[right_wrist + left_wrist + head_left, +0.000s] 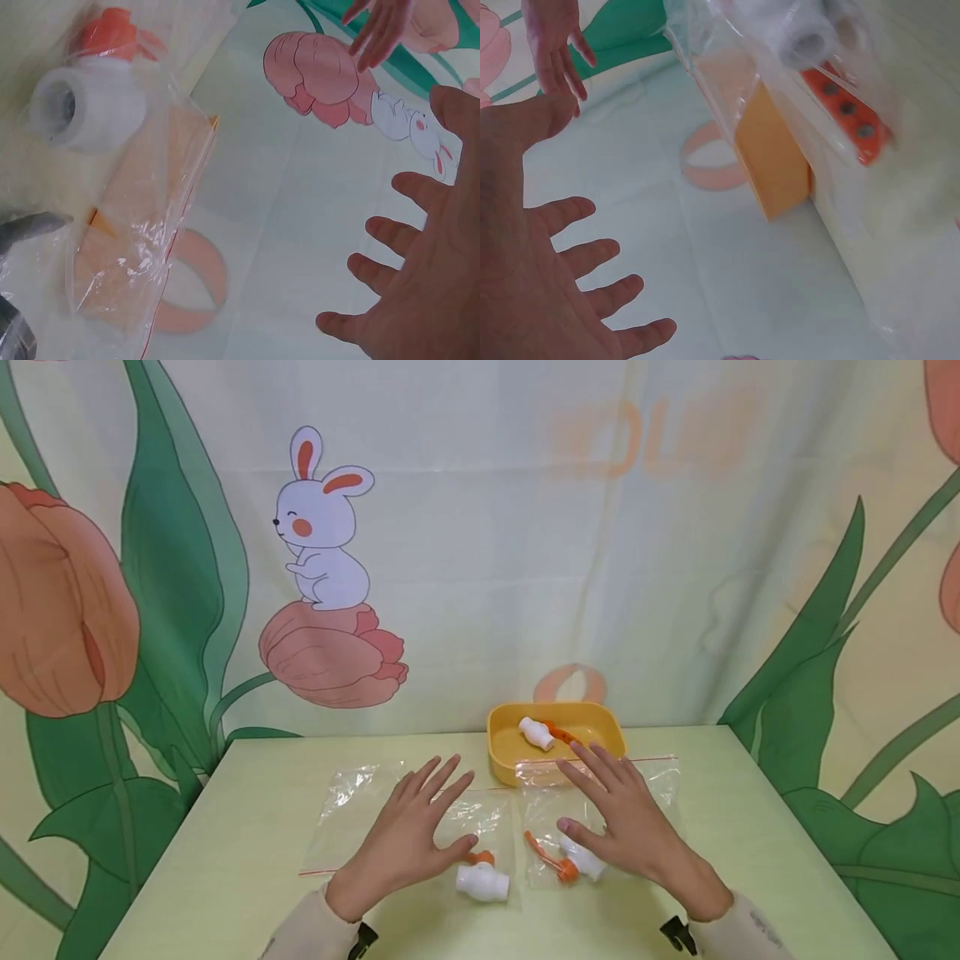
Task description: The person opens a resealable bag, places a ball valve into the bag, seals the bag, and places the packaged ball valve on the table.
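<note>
My left hand [416,839] hovers over the table with its fingers spread and holds nothing. Near its thumb lies a white plastic ball valve [483,883] with an orange handle partly hidden by the hand, at a clear zip bag [483,814]; whether inside or on it I cannot tell. My right hand [633,822], also spread and holding nothing, is above another clear zip bag [536,806]. A second white valve [582,858] with an orange lever handle shows at that bag, partly covered by the hand. In the right wrist view, this valve [105,105] appears under clear plastic.
A yellow bin [497,752] stands at the table's back edge, with a white valve [536,733] and orange handle inside. One more clear bag [345,814] lies flat at left. A printed curtain [465,568] hangs right behind the table [225,843].
</note>
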Demonstrator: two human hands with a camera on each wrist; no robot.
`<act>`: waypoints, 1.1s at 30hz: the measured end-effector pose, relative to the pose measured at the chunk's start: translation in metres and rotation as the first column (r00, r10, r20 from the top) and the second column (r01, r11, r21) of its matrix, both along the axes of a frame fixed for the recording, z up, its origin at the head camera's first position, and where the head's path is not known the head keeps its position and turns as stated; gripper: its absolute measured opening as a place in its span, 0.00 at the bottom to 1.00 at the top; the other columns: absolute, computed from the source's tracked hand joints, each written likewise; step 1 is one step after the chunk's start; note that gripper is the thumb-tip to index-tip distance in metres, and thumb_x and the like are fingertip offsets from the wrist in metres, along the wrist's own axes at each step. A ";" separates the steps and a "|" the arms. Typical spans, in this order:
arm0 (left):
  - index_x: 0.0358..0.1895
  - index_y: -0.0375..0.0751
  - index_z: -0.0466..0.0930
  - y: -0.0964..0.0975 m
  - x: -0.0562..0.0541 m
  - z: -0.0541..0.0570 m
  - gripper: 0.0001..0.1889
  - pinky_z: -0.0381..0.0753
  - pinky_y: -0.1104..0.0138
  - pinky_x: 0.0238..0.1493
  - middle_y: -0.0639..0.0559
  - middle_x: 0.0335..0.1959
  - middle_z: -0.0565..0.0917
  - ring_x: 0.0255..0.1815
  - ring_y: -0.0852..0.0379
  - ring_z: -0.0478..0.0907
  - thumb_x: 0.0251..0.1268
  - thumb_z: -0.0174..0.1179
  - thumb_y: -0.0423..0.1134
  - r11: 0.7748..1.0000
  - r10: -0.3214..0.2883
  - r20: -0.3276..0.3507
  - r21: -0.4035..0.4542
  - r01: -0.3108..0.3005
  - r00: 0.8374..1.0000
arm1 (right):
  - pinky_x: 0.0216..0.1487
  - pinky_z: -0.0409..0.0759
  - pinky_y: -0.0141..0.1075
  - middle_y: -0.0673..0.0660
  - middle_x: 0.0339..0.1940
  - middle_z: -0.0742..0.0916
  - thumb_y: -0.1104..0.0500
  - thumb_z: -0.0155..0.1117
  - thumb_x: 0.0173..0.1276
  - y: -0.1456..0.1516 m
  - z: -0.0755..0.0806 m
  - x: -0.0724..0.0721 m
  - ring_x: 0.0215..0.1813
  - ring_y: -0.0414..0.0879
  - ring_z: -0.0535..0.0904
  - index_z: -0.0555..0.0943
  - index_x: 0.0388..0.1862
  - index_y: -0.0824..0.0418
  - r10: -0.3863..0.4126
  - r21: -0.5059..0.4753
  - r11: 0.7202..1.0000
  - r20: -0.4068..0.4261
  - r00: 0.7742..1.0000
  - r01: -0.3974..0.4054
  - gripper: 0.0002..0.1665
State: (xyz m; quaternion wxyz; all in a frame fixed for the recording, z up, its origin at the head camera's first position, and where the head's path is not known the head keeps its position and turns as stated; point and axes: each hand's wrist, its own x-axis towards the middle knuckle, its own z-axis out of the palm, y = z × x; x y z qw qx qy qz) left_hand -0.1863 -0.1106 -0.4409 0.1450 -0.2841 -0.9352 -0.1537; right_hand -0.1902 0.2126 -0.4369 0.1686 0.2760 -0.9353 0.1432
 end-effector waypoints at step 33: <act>0.65 0.47 0.75 -0.111 0.003 -0.062 0.32 0.76 0.43 0.58 0.44 0.68 0.74 0.67 0.41 0.71 0.53 0.71 0.41 0.973 0.209 0.257 -0.148 -0.175 0.944 | 0.76 0.46 0.66 0.48 0.83 0.54 0.26 0.50 0.66 -0.038 -0.021 0.031 0.83 0.54 0.47 0.47 0.79 0.33 0.098 0.114 0.987 0.098 0.990 -0.109 0.47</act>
